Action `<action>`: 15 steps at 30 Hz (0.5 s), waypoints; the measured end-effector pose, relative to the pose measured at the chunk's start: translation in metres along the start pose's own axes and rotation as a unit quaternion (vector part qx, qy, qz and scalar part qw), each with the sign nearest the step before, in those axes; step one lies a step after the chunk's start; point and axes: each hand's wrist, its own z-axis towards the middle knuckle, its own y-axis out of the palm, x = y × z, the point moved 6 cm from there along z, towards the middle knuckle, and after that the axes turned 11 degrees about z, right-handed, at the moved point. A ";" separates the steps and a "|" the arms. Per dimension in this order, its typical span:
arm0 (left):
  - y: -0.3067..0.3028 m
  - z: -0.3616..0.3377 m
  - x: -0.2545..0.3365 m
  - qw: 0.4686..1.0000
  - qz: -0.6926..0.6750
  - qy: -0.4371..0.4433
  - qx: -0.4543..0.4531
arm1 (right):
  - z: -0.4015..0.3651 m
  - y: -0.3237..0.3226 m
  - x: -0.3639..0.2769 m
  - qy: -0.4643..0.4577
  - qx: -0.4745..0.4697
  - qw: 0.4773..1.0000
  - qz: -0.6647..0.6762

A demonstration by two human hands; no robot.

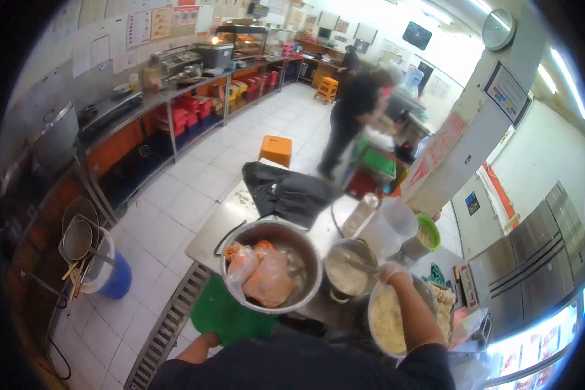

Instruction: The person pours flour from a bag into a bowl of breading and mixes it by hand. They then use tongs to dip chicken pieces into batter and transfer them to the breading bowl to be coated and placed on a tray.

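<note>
My right hand [394, 273] is closed round the handle of a metal utensil [363, 265], whose far end reaches over a pot of pale food [346, 272]. Below that hand lies a wide bowl of pale, crumbly food [389, 320]. At the lower left, my left hand [208, 340] is near the edge of a green board [224, 312]; its fingers are too small to make out. A large metal pot [312, 260] between them holds plastic bags with orange and pinkish contents [270, 279].
Black cloth [286, 194] lies on the metal table [224, 224]. Clear containers [390, 227] and a green basket [424, 235] stand behind the pots. A blue bucket [116, 278] with strainers is at left. Another person [354, 110] stands beyond an orange stool [276, 149].
</note>
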 end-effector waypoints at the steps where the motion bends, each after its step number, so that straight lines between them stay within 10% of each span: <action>1: 0.003 0.001 -0.001 1.000 0.006 0.007 -0.010 | 0.000 -0.005 0.005 -0.003 0.001 1.000 -0.004; 15: 0.000 -0.035 -0.025 0.995 -0.083 -0.047 -0.012 | -0.045 -0.065 -0.007 0.057 -0.003 0.991 -0.125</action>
